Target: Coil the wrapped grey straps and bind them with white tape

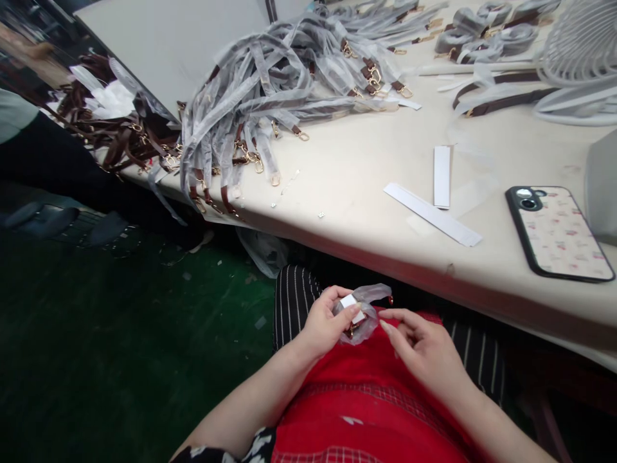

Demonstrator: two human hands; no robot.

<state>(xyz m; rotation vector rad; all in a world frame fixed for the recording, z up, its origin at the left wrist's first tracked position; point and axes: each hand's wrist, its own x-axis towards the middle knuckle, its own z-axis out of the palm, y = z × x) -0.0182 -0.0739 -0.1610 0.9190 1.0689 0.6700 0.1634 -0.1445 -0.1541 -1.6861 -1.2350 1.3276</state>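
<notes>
My left hand (332,318) is closed around a coiled strap (367,325) in thin clear plastic, held above my lap. A white paper strip (351,307) lies across the coil under the left thumb. One plastic-covered end of the strap sticks out to the right, and a bit of gold metal shows low on the coil. Just right of the coil is my right hand (419,341), its index finger and thumb slightly apart and pointing at the plastic. Its other fingers are curled, and nothing shows in them. Whether its fingertips touch the plastic I cannot tell.
A large pile of plastic-wrapped straps (260,90) with gold clasps covers the table's (337,180) left part. White paper strips (434,215) and a phone (563,231) lie nearer. Coiled straps (482,35) and a fan (583,51) stand behind. Another person's dark-clothed leg (62,154) is at left.
</notes>
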